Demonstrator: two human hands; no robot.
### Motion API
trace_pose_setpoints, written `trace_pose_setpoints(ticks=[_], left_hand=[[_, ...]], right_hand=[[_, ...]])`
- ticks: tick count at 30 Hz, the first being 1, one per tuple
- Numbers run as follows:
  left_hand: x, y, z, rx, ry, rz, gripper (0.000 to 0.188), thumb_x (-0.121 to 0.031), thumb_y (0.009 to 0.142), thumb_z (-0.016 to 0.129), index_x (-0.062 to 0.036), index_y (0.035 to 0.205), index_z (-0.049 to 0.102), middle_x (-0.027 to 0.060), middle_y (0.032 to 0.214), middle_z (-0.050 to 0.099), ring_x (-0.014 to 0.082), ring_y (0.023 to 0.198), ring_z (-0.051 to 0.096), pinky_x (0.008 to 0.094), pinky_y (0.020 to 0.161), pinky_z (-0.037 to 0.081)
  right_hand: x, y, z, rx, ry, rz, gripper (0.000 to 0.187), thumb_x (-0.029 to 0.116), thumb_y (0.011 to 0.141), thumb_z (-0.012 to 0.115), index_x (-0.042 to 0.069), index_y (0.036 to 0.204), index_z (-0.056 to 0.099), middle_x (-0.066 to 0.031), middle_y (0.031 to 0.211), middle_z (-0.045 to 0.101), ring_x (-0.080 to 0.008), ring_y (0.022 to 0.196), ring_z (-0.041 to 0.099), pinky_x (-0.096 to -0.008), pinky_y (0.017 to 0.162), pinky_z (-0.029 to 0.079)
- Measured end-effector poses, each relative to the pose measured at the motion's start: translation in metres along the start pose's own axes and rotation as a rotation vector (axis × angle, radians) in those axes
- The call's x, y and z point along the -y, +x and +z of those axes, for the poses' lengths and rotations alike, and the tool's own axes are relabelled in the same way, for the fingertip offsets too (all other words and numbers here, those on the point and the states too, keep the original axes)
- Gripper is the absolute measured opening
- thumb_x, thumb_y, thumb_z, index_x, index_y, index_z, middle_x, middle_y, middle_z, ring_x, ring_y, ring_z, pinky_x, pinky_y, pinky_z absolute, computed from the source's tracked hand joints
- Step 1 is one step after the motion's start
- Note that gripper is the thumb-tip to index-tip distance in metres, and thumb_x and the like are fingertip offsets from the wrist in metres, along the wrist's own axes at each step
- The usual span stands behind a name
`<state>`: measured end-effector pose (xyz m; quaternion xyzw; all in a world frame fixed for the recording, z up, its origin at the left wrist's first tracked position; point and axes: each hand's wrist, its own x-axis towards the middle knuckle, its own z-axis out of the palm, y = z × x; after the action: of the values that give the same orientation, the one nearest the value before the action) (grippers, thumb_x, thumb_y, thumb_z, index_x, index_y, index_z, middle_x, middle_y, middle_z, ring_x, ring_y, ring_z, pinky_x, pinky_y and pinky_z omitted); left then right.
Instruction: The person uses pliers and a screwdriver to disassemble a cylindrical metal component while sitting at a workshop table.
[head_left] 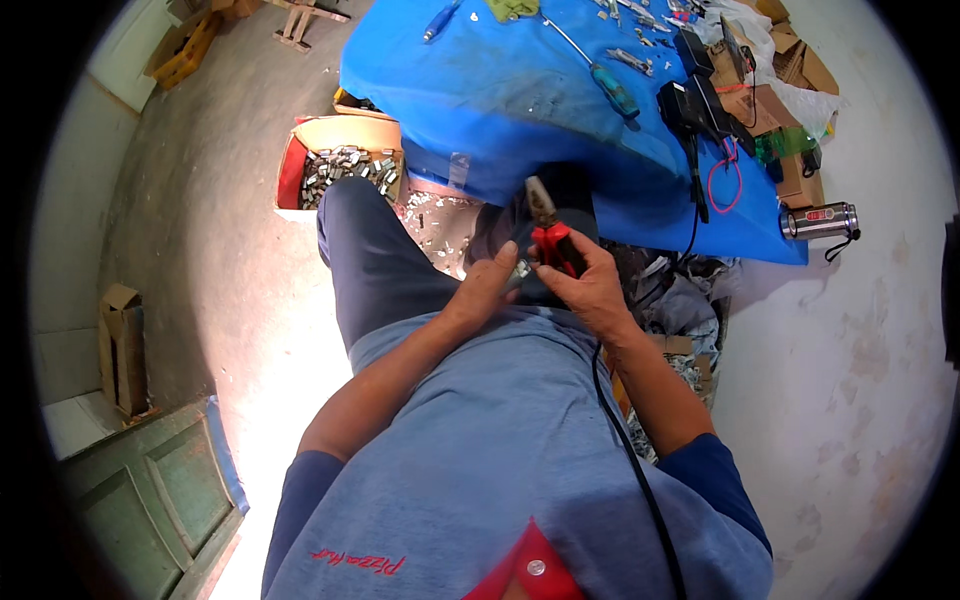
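Note:
My right hand (597, 292) is closed around the red and black handles of a pair of pliers (553, 240). The metal jaws point up and away from me. Close beside it, above my lap, my left hand (484, 287) pinches a small silvery metal piece (520, 270). Part of that piece is hidden by the fingers, so its exact kind does not show. The plier jaws stand apart from it.
A blue-covered table (480, 130) stands ahead, bearing a teal-handled screwdriver (613, 90), a blue-handled tool (441, 22) and black power adapters (684, 108). A cardboard box (290, 180) of metal pieces sits by my left knee. A steel flask (820, 221) lies at right.

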<state>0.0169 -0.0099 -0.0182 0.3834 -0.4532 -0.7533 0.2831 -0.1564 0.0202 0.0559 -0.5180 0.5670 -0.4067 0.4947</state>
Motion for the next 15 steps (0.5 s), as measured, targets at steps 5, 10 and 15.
trace_pose_setpoints(ticks=[5, 10, 15], left_hand=[[0.002, -0.001, -0.004, 0.161, -0.331, -0.244, 0.057, -0.062, 0.1, 0.033, -0.0137, 0.077, 0.051, -0.0032, 0.056, 0.041, 0.0083, 0.046, 0.034, 0.023, 0.043, 0.025], [-0.004, -0.004, -0.005, 0.214, -0.481, -0.364, 0.051, -0.061, 0.101, 0.031, -0.0154, 0.09, 0.05, -0.0034, 0.059, 0.041, 0.0074, 0.046, 0.031, 0.0223, 0.042, 0.023], [-0.009, -0.007, -0.002, 0.201, -0.473, -0.396, 0.049, -0.061, 0.101, 0.031, -0.0168, 0.092, 0.05, -0.0039, 0.06, 0.042, 0.0066, 0.047, 0.031, 0.021, 0.043, 0.023]], right_hand=[[-0.002, 0.004, 0.006, 0.103, 0.086, 0.03, 0.045, 0.0, 0.085, 0.067, -0.002, 0.129, 0.056, -0.007, 0.116, 0.065, -0.0128, 0.107, 0.06, -0.0284, 0.097, 0.047], [-0.003, 0.005, 0.007, 0.132, 0.143, 0.026, 0.048, -0.002, 0.085, 0.066, -0.003, 0.131, 0.054, -0.0081, 0.118, 0.064, -0.0142, 0.11, 0.059, -0.0296, 0.1, 0.046], [-0.003, 0.004, 0.004, 0.125, 0.049, 0.005, 0.048, -0.003, 0.084, 0.067, -0.003, 0.131, 0.053, -0.0079, 0.118, 0.064, -0.0136, 0.109, 0.059, -0.0286, 0.098, 0.047]])
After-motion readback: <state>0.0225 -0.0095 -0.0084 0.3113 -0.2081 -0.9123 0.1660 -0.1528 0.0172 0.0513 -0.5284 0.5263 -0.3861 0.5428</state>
